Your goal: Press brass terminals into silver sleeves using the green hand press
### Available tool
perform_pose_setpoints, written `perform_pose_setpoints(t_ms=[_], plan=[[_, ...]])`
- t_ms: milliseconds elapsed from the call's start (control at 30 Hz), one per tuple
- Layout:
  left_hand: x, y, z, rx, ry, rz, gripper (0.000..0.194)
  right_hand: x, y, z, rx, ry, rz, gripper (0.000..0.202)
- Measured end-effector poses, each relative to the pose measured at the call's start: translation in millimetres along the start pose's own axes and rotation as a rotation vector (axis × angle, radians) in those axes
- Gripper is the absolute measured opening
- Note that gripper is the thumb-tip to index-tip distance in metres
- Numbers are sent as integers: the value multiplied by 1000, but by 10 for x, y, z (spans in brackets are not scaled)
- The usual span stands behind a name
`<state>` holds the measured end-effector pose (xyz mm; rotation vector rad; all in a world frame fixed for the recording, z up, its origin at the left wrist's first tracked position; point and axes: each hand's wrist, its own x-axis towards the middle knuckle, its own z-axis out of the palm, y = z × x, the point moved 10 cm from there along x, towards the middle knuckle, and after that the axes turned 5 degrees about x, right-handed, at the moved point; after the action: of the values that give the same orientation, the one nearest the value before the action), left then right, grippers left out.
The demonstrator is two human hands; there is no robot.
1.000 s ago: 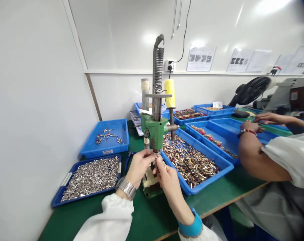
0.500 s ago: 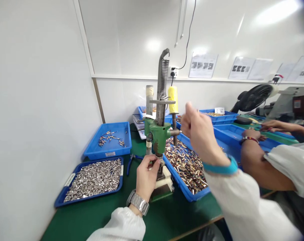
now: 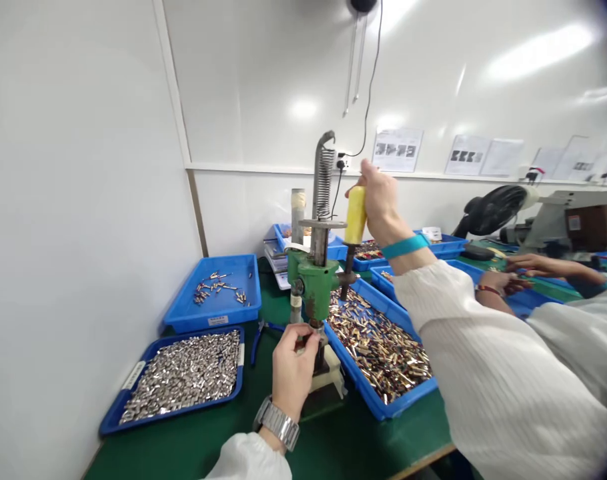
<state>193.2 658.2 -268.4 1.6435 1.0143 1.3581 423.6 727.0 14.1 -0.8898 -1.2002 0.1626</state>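
A green hand press (image 3: 317,287) with a tall spring stands on the green table. My left hand (image 3: 294,360) is pinched at the bottom of its ram, over the base; whatever small part lies between the fingertips is too hidden to make out. Up at the right of the press, my right hand (image 3: 379,197) is at the yellow lever handle (image 3: 355,217), its fingers curled round the top from behind. The lever leans slightly right. Right of the press, a blue tray (image 3: 363,393) holds many brass-coloured pieces.
At the left stand a tray of small silver parts (image 3: 183,377) and a blue tray with a few pieces (image 3: 238,267). Blue pliers (image 3: 256,341) lie beside them. Further right are more blue trays, a black fan (image 3: 498,210) and another person's hands (image 3: 528,267).
My right hand has moved up and left onto the yellow handle, which now tilts right. My left hand stays at the press. The view has shifted slightly.
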Motion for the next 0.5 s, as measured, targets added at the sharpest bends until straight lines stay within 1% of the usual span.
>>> perform_pose_setpoints(t_ms=[67,133,233,300,400,467,500], plan=[[0,14,-3,-17,2,6,15,-139,-118,-117,46,74,-18,60],[15,36,-16,-31,-6,12,15,-260,-247,-197,63,127,-74,64],[55,60,-22,-19,-67,4,16,-376,-378,-250,82,166,-136,63],[70,66,-14,-2,-119,-4,17,-377,-390,-256,111,173,-126,59],[53,85,6,16,-166,7,19,-256,-264,-200,165,132,-25,54],[43,96,26,28,-181,12,21,-187,-58,-155,229,98,100,51],[57,93,33,50,-188,4,21,-198,94,-139,263,86,189,50]])
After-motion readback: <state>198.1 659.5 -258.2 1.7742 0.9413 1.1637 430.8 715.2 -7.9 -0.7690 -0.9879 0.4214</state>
